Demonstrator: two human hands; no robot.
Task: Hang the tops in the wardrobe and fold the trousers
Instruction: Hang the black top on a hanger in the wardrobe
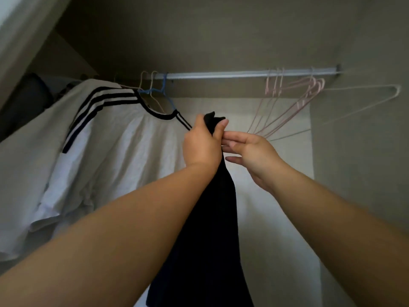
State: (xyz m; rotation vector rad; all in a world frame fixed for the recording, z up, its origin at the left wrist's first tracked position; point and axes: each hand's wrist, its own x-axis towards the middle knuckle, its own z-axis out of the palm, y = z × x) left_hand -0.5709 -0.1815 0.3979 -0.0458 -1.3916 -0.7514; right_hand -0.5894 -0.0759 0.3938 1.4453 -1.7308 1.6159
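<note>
Black garment (212,218) dead centre, and it's up in the left hand (202,145); the fist is wrapped tight round its top end, a small tuft of dark cloth poking out above the knuckles toward 12 o'clock; the rest drops straight down to 6 o'clock, right between the two forearms, and runs off the bottom edge. Whether it's a top or trousers, can't tell from here.

Right hand (252,156) sits just at 3 o'clock of that fist; fingers (232,138) straight and together, pointing toward 9 o'clock, tips touching the left thumb where the cloth comes out; thumb held apart underneath; nothing gripped there, a flat relaxed hand.

Both arms are raised and stretched forward, the left coming in from 8 o'clock, the right from 4 o'clock, wrists meeting at the middle.

Above the hands, the rail (243,74) runs across from 12 toward 2 o'clock. At 9 o'clock a white tee (88,151) with black stripes hangs on a blue hanger (163,89), its collar just beside the left knuckles; at 2 o'clock a bunch of pink hangers (294,103) dangles bare, with a white hanger (376,94) further out toward 3 o'clock, well apart from the garment.
</note>
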